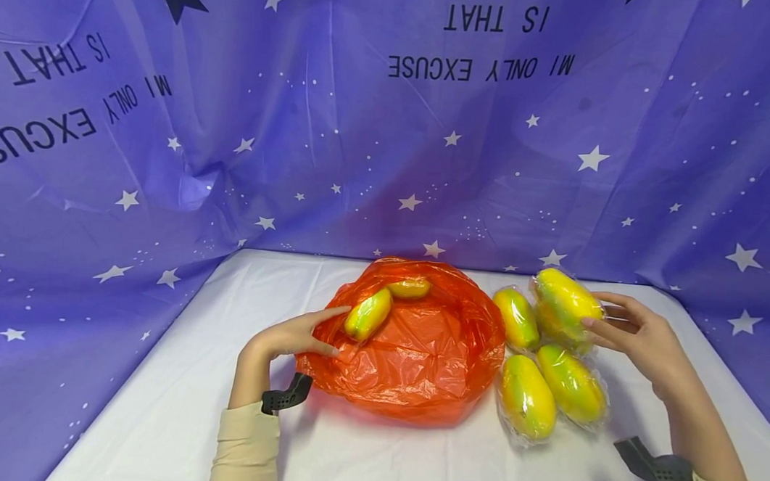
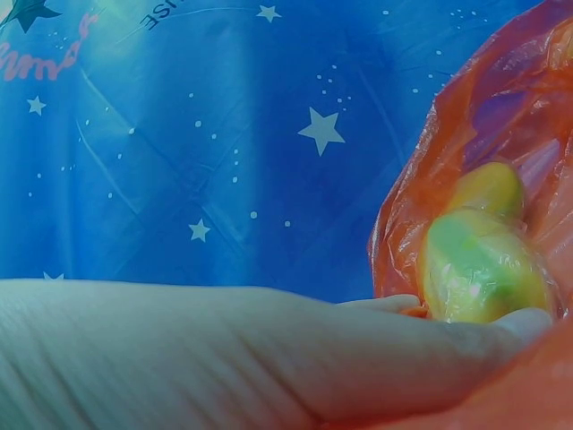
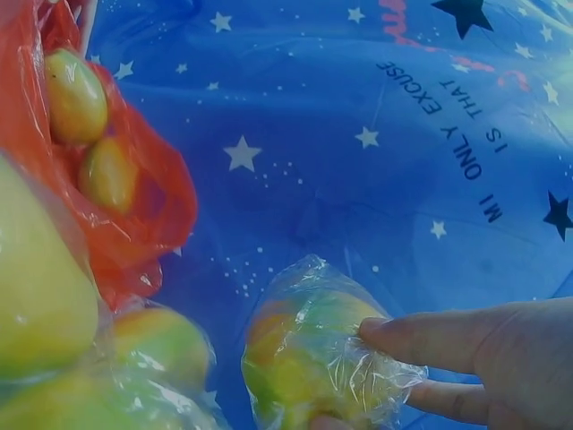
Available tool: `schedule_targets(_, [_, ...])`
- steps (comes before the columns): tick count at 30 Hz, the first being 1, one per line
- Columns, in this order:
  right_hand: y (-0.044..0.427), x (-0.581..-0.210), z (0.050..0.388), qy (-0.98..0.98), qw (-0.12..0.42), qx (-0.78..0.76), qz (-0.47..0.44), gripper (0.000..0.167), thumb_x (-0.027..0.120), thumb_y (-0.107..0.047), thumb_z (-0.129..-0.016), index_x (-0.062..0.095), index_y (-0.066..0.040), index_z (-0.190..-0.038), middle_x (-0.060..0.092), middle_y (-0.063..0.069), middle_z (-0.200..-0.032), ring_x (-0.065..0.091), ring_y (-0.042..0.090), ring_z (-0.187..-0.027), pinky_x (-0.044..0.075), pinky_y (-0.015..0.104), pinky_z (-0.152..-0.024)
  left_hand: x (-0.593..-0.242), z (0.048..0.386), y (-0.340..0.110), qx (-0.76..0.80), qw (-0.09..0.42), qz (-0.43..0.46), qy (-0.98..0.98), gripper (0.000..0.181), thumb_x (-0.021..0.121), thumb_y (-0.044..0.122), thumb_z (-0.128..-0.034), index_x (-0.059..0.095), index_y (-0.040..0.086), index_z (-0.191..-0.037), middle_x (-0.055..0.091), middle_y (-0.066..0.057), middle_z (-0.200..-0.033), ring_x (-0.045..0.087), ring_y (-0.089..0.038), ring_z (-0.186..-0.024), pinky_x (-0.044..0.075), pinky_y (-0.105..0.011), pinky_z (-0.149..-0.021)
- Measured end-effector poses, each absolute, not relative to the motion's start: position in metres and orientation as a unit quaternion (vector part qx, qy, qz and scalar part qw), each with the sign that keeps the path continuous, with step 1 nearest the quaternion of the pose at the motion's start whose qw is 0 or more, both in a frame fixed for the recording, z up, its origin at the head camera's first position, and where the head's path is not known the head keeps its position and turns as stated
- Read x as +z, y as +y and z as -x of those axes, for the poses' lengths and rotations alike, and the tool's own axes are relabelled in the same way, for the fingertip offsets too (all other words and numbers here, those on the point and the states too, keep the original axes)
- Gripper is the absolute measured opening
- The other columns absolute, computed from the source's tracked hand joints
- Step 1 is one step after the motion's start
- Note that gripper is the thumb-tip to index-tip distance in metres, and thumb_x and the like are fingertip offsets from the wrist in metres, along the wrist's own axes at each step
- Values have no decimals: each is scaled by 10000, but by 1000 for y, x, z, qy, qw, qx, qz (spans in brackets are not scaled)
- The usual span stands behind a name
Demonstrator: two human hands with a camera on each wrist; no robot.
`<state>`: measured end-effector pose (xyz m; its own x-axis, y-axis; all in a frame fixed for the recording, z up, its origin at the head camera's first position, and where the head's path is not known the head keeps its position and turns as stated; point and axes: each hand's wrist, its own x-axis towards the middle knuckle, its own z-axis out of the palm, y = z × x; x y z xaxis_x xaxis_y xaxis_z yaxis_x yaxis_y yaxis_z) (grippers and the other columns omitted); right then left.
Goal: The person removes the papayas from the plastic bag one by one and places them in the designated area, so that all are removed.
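Note:
In the head view my right hand (image 1: 638, 337) grips a yellow-green oval fruit (image 1: 564, 293) in clear wrapping, mango- or papaya-like, at its right end. The right wrist view shows fingertips on the crinkled film of that fruit (image 3: 309, 358). My left hand (image 1: 295, 334) touches the left rim of a red plastic bag (image 1: 418, 351), thumb and forefinger spread. Two similar fruits lie inside the bag; the nearer fruit (image 1: 369, 314) is beside my left fingertips, with the other fruit (image 1: 410, 287) behind it. Whether the left fingers pinch the film is hard to see.
Right of the bag lie more wrapped fruits: one fruit (image 1: 517, 318) near the bag's rim, and two in front, a left fruit (image 1: 527, 397) and a right fruit (image 1: 572, 383). A white-covered table (image 1: 173, 418) bears everything. A purple star-printed cloth (image 1: 364, 138) hangs behind.

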<state>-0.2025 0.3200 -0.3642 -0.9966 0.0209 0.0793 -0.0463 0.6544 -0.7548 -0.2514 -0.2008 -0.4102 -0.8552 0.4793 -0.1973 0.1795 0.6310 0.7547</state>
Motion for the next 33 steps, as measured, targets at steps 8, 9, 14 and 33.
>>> schedule_targets(8, [330, -367, 204, -894, 50, 445, 4, 725, 647, -394, -920, 366, 20, -1445, 429, 334, -1337, 476, -163, -848, 554, 200, -653, -410, 251, -200, 385, 194, -186, 883, 788, 756, 221, -835, 351, 197, -1511, 333, -140, -1522, 270, -364, -1392, 223, -600, -1095])
schedule_targets(9, [331, -368, 204, -895, 52, 444, 6, 730, 646, -395, -921, 361, 23, -1446, 424, 342, -1339, 485, -150, -847, 554, 200, -653, -410, 251, -201, 385, 194, -186, 883, 788, 756, 222, -835, 351, 197, -1511, 333, -141, -1522, 270, -366, -1391, 224, -602, -1093])
schedule_targets(14, [339, -371, 206, -901, 59, 430, 21, 736, 638, -397, -926, 351, 35, -1448, 406, 359, -1348, 592, 207, -1016, 538, 164, -642, -410, 251, -201, 387, 195, -184, 882, 788, 757, 212, -832, 355, 197, -1509, 334, -137, -1522, 266, -361, -1394, 219, -597, -1098])
schedule_targets(33, [364, -381, 212, -920, 80, 376, 74, 735, 610, -380, -945, 335, 104, -1425, 382, 442, -1311, 414, 603, -1162, 561, 243, -594, -406, 249, -200, 386, 189, -200, 881, 787, 753, 200, -838, 345, 149, -1509, 332, -169, -1517, 267, -389, -1386, 220, -603, -1093])
